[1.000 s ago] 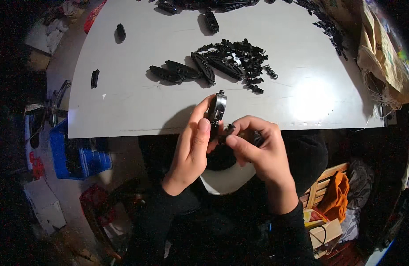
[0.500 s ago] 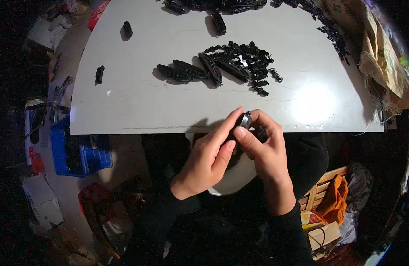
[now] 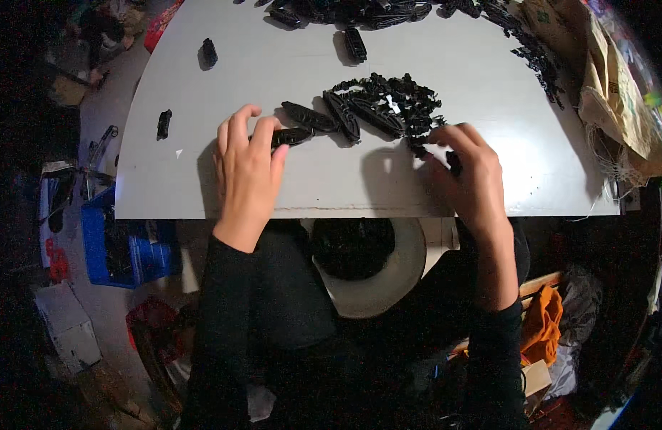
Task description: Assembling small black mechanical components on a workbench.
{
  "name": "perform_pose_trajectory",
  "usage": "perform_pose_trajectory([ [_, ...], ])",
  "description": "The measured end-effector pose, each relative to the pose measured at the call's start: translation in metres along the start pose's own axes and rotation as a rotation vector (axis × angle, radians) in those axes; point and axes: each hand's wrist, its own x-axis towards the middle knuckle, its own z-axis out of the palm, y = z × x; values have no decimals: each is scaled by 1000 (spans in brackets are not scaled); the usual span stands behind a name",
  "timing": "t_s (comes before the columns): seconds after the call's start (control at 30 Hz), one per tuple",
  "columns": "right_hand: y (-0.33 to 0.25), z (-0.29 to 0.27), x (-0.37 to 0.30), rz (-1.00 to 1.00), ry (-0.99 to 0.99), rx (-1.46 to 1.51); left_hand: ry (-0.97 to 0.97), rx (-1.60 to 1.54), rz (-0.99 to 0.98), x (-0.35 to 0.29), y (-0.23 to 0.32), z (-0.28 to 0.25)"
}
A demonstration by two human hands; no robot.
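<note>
Black parts on a pale worktop, a batch partway through

Item: left hand (image 3: 243, 168), over the near left part of the worktop (image 3: 202, 175). Grip: finger and thumb astride the left end of an elongated black piece (image 3: 296, 136); whether they have closed on it, I cannot tell.

Item: right hand (image 3: 478, 175), fingers curled down at the near right edge of a pile of small black parts (image 3: 406, 100). Grip: narrow; a dark bit (image 3: 454, 163) shows beneath the palm, held or merely lying there, I cannot tell.

Item: three more elongated pieces, one slanting beside the left hand's piece (image 3: 306, 115), one in the middle (image 3: 340, 117), one against the pile (image 3: 377, 117).

Item: single dark pieces set well apart, two at left and one farther back (image 3: 354, 45).

Item: black heap (image 3: 359, 11) along the far edge, finished or waiting unclear.

Item: pale basin (image 3: 413, 283) below the near edge, holding a dark mass, its contents too dim to sort.

Condition, in my judgement: midway at best. Four long pieces lie close by and small parts remain plentiful, so much seems left; no piece shows clearly as complete.
</note>
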Motion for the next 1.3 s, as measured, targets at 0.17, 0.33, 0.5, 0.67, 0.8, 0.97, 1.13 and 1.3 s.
perform_pose_trajectory([
  [0.17, 3, -4, 2, 126, -396, 31, -23, -374, -63, -12, 11, -12],
  [0.33, -2, -4, -23, 509, -416, 824, -273, -1329, -466, -33, 42, -17],
  [0.5, -24, -3, -37, 637, -409, 1044, -315, -1413, -486, -38, 66, -13],
  [0.67, -41, 3, -49, 665, -367, 1085, -291, -1385, -432, -44, 77, -6],
  [0.8, -54, 11, -51, 677, -364, 1095, -385, -1281, -414, -45, 81, -11],
  [0.97, -63, 13, -51, 625, -303, 1099, -328, -1186, -156, -49, 78, -11],
  [1.13, -60, 9, -50, 434, -432, 828, -297, -1014, 2, -48, 72, -6],
  [1.3, -59, 7, -47, 293, -289, 716, -400, -1053, 48, -46, 75, -10],
])
